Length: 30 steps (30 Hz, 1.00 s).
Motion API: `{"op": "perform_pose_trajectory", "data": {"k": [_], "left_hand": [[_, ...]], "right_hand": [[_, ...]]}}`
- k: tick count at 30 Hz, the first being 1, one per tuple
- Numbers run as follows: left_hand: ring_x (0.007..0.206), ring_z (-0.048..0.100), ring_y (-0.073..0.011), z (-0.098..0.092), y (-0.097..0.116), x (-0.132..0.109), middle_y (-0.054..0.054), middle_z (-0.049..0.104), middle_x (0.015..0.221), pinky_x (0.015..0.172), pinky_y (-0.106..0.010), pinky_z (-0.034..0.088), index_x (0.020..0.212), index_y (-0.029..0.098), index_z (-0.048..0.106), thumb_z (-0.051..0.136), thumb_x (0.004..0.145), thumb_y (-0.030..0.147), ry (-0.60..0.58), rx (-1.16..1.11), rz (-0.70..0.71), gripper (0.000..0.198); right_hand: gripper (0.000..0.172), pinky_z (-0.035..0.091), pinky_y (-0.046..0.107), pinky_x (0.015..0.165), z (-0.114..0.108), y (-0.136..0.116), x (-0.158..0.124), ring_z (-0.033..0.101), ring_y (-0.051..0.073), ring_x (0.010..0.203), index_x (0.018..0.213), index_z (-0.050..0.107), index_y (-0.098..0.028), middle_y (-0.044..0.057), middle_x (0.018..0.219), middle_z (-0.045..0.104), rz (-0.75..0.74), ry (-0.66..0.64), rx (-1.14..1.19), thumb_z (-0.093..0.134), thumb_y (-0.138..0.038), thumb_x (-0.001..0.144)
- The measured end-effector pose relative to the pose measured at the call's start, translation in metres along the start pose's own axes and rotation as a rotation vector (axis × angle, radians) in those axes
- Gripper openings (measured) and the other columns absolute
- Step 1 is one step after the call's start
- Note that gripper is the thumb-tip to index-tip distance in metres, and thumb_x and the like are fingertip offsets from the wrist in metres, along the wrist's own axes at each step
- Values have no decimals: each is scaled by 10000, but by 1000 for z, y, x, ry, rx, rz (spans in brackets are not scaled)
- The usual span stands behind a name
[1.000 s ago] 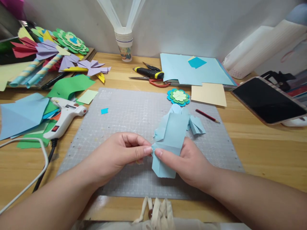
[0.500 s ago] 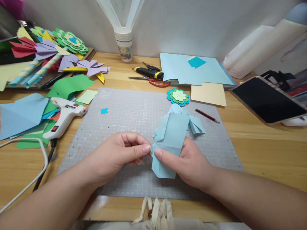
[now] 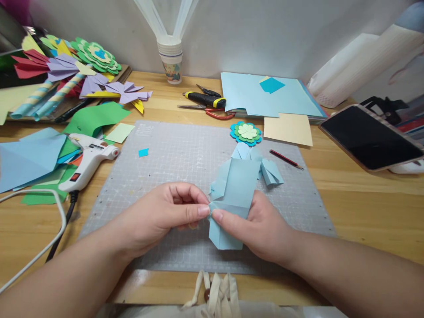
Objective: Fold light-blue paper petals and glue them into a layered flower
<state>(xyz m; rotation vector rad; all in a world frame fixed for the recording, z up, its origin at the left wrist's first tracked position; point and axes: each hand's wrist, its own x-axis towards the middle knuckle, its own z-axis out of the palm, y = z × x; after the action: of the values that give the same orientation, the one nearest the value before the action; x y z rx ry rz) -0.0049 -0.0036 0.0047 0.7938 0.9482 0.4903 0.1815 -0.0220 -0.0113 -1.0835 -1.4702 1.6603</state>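
A creased piece of light blue paper (image 3: 241, 183) is held above the grey cutting mat (image 3: 165, 154). My right hand (image 3: 265, 223) grips its right side, thumb pressed on the front and the other fingers hidden behind. At the paper's left edge, my left hand (image 3: 172, 212) pinches a small crumpled fold between thumb and fingertips. More folded light blue paper (image 3: 272, 171) lies on the mat just beyond. Above that sits a layered paper flower (image 3: 246, 133) in blue and green.
A white glue gun (image 3: 91, 161) with its cable lies at left beside coloured paper scraps. Red-handled scissors (image 3: 220, 115), a black-and-yellow tool (image 3: 205, 100) and a paper cup (image 3: 172, 66) stand or lie at the back. A pencil (image 3: 286, 159) and a phone (image 3: 372, 137) are right.
The held paper has tilted slightly, its upper end a little lower and its bottom edge closer to me. Both hands keep their grip in nearly the same place.
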Motion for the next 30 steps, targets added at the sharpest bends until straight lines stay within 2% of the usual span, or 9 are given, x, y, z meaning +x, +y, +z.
{"op": "perform_pose_trajectory", "data": {"k": [5,10,15,23,30], "left_hand": [[516,417,-59,0,-3,1,53,528,571,497,-182,311,754,175,633,734,725,373,30,80,41,224],[502,404,-60,9,-1,3,60,517,559,486,-188,318,680,168,591,699,696,267,186,247,139,148],[591,502,-101,15,-3,1,27,574,636,550,-218,390,675,179,588,627,724,236,260,445,253,85],[576,490,-95,16,-5,1,46,533,595,540,-212,384,641,182,558,577,729,199,268,545,294,91],[582,500,-98,17,-4,1,45,541,603,543,-215,388,645,183,560,564,724,193,277,546,304,80]], "right_hand": [[120,486,236,592,1,-3,1,578,129,632,781,622,-194,3,711,639,11,15,-33,560,-275,845],[141,422,226,538,2,-3,1,483,111,569,681,559,-185,-22,622,539,29,67,-192,542,-216,818],[108,445,263,617,1,0,-1,500,133,625,720,571,-180,-5,673,559,-5,72,-293,524,-206,814],[136,430,258,613,1,4,-3,493,128,613,713,556,-185,-13,659,541,-29,52,-367,514,-215,839],[125,416,249,607,0,4,-2,498,132,641,728,550,-188,-12,680,537,-39,86,-356,514,-217,844]]}}
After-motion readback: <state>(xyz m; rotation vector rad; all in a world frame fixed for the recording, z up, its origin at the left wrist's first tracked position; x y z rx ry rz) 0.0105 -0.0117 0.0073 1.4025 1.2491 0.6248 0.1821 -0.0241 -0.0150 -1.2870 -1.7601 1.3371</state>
